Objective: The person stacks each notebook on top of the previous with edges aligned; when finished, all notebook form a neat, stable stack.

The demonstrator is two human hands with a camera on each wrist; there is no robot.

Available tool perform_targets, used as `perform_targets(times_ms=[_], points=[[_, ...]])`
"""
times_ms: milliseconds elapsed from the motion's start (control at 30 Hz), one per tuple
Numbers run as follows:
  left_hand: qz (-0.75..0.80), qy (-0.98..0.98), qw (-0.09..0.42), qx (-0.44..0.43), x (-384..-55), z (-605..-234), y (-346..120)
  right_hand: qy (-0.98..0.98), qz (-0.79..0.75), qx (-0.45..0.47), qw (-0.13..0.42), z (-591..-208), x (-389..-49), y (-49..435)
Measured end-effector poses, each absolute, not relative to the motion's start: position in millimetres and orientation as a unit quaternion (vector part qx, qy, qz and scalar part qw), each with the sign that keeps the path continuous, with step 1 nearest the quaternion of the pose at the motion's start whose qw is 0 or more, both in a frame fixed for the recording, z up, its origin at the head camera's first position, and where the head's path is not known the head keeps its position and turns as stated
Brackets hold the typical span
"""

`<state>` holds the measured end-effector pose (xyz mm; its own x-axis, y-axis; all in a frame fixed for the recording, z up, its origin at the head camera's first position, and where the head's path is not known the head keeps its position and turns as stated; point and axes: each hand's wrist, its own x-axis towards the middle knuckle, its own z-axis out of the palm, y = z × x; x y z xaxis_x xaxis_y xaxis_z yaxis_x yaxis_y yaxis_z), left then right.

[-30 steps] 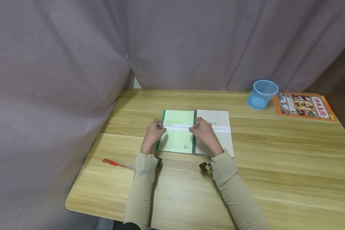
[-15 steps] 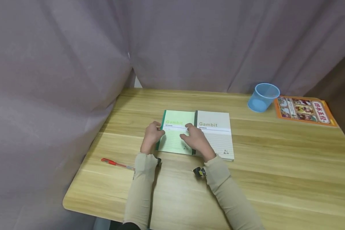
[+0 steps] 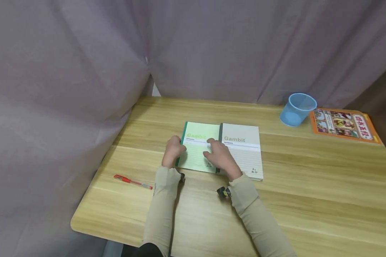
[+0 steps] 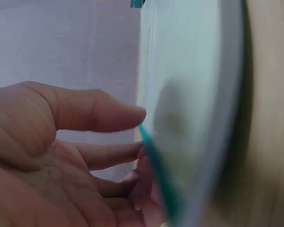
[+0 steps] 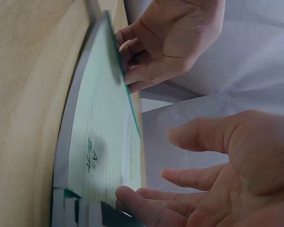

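Observation:
A green notebook [image 3: 194, 157] marked Gambit lies on the table, its dark green spine on the left. My left hand [image 3: 173, 150] pinches that spine edge between thumb and fingers; the left wrist view has the thumb [image 4: 99, 111] on the cover side. Beside it, a whitish notebook [image 3: 246, 155] with a dark spine adjoins the green one's right edge. Over the seam between the two hovers my right hand [image 3: 222, 156], fingers spread and holding nothing. In the right wrist view the green cover [image 5: 102, 123] bows near the left hand, and the right fingertips are close to its lower edge.
A red pen [image 3: 133, 181] lies left of the left forearm. At the back right stand a blue translucent cup [image 3: 294, 112] and an orange picture book [image 3: 344, 125]. Grey curtains [image 3: 206, 50] border the wooden table [image 3: 308, 192] at the back and left.
My right hand has shifted left off the whitish notebook toward the green one, its fingers spreading. The left hand stays at the green spine. The head view has tilted slightly.

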<state>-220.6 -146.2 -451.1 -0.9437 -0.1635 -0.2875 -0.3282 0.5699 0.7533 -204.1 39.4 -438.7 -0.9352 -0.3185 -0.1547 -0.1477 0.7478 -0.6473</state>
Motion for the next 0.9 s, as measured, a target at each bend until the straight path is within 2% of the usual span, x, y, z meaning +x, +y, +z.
perform_targets(times_ms=[467,900], points=[[0.491,0.851,0.105,-0.152,-228,-456,-149,0.922,-0.353,-0.086,0.132,-441,-210,45],[0.546,0.813,0.105,-0.174,-225,-447,-162,0.906,-0.405,-0.072,0.096,-443,-210,48]])
